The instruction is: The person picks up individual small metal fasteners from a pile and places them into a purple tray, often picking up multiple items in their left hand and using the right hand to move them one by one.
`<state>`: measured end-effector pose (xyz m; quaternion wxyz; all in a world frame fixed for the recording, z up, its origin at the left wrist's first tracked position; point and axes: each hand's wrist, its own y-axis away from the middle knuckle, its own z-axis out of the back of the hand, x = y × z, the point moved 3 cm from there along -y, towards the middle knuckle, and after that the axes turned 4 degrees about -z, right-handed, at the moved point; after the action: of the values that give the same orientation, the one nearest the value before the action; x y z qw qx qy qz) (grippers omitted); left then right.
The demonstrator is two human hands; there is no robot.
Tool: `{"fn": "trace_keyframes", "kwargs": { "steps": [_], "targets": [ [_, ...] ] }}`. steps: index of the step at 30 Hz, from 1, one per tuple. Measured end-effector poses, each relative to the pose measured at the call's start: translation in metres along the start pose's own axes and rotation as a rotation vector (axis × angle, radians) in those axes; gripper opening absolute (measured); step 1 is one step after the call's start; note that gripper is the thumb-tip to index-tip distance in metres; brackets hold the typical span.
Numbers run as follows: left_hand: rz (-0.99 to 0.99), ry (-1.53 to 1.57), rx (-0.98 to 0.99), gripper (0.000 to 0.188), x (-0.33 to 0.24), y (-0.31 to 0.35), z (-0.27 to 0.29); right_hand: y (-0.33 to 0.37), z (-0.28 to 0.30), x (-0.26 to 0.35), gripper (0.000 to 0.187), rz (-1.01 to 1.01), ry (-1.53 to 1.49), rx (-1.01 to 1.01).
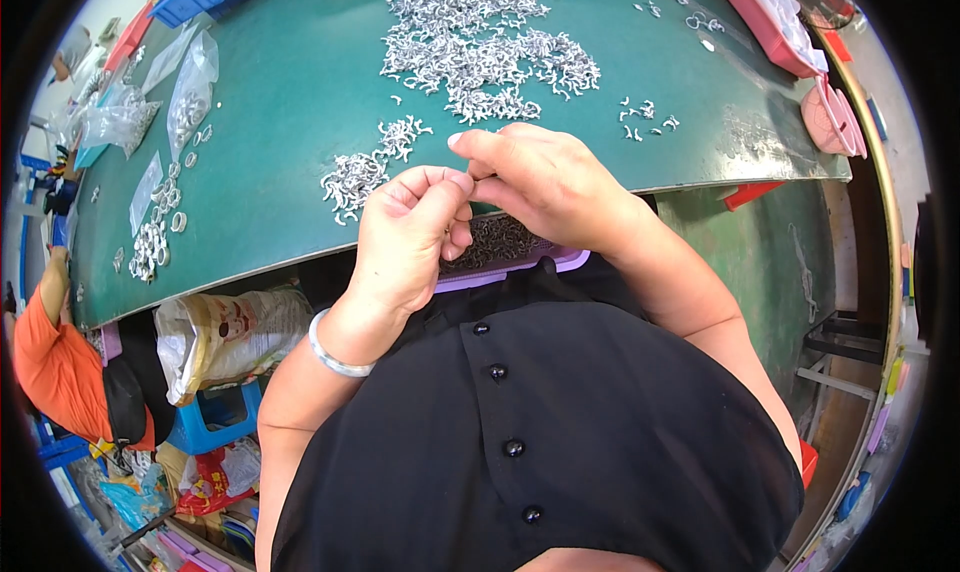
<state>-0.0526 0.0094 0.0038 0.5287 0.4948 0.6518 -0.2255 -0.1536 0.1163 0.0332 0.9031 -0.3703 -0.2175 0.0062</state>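
Note:
Both my hands meet above the near edge of a green table (270, 152). My left hand (415, 222), with a pale bangle at its wrist, is closed in a pinch of thumb and forefinger. My right hand (545, 177) comes in from the right, its fingers bent and their tips against the left ones. Whatever lies between the fingertips is too small and hidden to name. Below the hands, a purple tray (570, 260) holds many small dark curved pieces (495, 240). Just left of my hands is a small heap of silvery curved pieces (352, 180).
A large heap of silvery curved pieces (480, 47) covers the table's far middle. Ring-shaped parts (150, 247) and clear bags (192, 87) lie left. Pink baskets (830, 117) stand at the right edge. A person in orange (62, 357) is at the far left, near a blue stool (215, 422).

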Motion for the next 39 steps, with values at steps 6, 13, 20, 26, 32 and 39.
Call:
{"fn": "trace_keyframes", "kwargs": {
  "steps": [6,13,20,26,32,39],
  "targets": [
    [0.014,0.152,-0.011,0.01,0.004,-0.001,0.003,0.002,0.003,-0.006,0.037,-0.074,-0.108,-0.017],
    [0.002,0.212,0.035,0.011,0.004,0.0,0.005,0.009,0.006,-0.012,0.035,-0.258,-0.239,-0.05],
    [0.015,0.247,0.066,0.013,0.004,0.001,0.006,0.014,0.001,-0.018,0.034,-0.455,-0.613,-0.017],
    [0.073,0.423,0.173,0.018,0.006,0.0,0.007,0.013,-0.001,-0.016,0.033,-0.536,-0.967,-0.079],
    [0.115,0.373,0.201,0.019,0.006,0.001,0.003,0.012,-0.001,-0.013,0.04,-0.52,-1.04,-0.101],
    [0.082,0.352,0.191,0.015,0.01,0.001,0.004,0.016,-0.004,-0.011,0.042,-0.486,-0.962,-0.141]
  ]
}}
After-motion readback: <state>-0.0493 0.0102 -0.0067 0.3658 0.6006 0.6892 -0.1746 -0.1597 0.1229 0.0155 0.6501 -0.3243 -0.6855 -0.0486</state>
